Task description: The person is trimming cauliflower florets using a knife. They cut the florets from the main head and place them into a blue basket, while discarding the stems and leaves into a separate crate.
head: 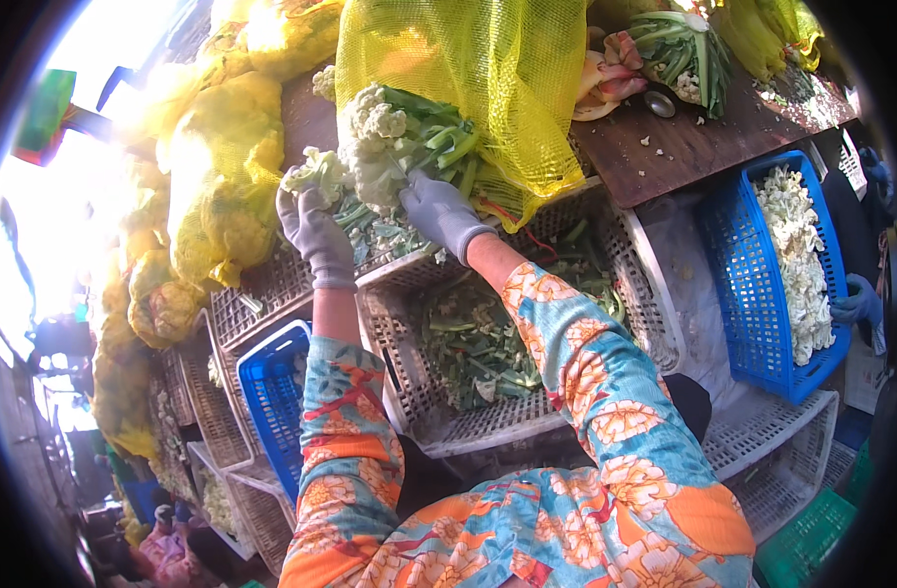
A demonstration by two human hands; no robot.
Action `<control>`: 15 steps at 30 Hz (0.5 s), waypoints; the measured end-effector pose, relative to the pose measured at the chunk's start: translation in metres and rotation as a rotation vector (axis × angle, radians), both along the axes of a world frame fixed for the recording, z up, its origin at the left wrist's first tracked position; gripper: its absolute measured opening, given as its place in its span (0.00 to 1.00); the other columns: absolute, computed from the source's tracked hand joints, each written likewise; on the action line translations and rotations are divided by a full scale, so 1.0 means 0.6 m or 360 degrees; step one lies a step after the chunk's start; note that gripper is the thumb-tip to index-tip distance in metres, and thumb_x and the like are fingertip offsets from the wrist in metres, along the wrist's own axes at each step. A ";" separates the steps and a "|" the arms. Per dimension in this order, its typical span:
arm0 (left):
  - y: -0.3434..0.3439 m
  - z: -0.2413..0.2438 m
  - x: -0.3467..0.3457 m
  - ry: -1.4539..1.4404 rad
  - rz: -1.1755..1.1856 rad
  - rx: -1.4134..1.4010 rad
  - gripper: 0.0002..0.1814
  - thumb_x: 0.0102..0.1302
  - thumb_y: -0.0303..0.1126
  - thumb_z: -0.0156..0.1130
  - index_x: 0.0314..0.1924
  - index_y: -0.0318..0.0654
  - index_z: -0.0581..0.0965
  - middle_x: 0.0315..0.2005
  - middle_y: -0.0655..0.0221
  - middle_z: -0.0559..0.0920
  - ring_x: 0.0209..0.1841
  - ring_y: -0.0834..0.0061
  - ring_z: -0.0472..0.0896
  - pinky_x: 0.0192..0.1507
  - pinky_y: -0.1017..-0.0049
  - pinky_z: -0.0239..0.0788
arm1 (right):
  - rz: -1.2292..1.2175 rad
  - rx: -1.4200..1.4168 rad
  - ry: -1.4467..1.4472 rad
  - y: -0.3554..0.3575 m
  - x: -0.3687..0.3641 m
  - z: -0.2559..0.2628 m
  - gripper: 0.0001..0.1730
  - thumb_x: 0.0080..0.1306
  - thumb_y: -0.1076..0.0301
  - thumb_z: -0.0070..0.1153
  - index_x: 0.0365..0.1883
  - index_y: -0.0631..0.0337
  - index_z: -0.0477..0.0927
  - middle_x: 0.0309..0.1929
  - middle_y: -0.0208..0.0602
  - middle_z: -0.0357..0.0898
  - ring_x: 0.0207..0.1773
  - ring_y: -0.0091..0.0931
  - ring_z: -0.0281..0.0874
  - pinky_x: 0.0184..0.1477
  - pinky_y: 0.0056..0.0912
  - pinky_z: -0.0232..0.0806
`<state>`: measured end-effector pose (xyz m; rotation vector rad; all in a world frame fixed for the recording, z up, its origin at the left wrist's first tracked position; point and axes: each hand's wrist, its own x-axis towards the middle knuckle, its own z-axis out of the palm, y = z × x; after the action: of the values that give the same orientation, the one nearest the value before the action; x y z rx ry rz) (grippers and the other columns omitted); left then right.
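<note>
My left hand [316,239], in a grey glove, pinches a pale cauliflower floret [320,173] by its underside. Beside it, my right hand [442,213], gloved too, is closed against a large cauliflower head [375,147] with green stems and leaves. A thin line like a narrow knife blade [397,166] shows past its fingertips; the handle is hidden in the grip. The head rests in front of a yellow mesh bag [463,66]. Below my forearms stands a white plastic crate [485,434] holding leaf and stem trimmings [485,353].
Filled yellow mesh bags [228,169] line the left. On the right, another person's gloved hand [856,301] touches a blue crate [749,279] of florets. A leafy cauliflower [683,59] and a round metal object [660,104] lie on the brown board [661,165]. Another blue crate [272,397] stands left.
</note>
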<state>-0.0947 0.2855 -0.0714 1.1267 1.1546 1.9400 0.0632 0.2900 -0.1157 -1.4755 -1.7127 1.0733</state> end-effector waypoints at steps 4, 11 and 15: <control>0.020 -0.082 -0.136 -0.0099 0.0087 -0.0461 0.19 0.64 0.36 0.58 0.51 0.35 0.72 0.45 0.65 0.78 0.45 0.76 0.76 0.48 0.77 0.69 | 0.0140 0.0392 -0.0302 0.007 -0.005 -0.016 0.14 0.66 0.61 0.46 0.42 0.62 0.73 0.29 0.54 0.78 0.34 0.46 0.79 0.34 0.48 0.70; 0.049 -0.041 -0.025 0.0453 -0.0147 -0.0608 0.40 0.64 0.53 0.60 0.66 0.31 0.61 0.58 0.56 0.72 0.60 0.70 0.70 0.60 0.72 0.60 | 0.0051 0.0221 -0.0053 0.003 -0.013 -0.031 0.13 0.67 0.63 0.45 0.45 0.61 0.73 0.30 0.53 0.79 0.36 0.46 0.80 0.36 0.46 0.70; 0.059 -0.034 0.063 0.0422 -0.0178 -0.0718 0.40 0.64 0.40 0.61 0.70 0.35 0.53 0.59 0.55 0.71 0.52 0.71 0.73 0.45 0.74 0.71 | -0.0089 0.0299 0.0161 0.036 -0.037 -0.128 0.14 0.68 0.62 0.45 0.46 0.60 0.73 0.31 0.55 0.79 0.38 0.49 0.78 0.39 0.48 0.69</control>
<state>-0.0568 0.3207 -0.0917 1.1853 1.5380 1.3757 0.0409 0.3115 -0.1927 -1.3214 -1.6440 0.9156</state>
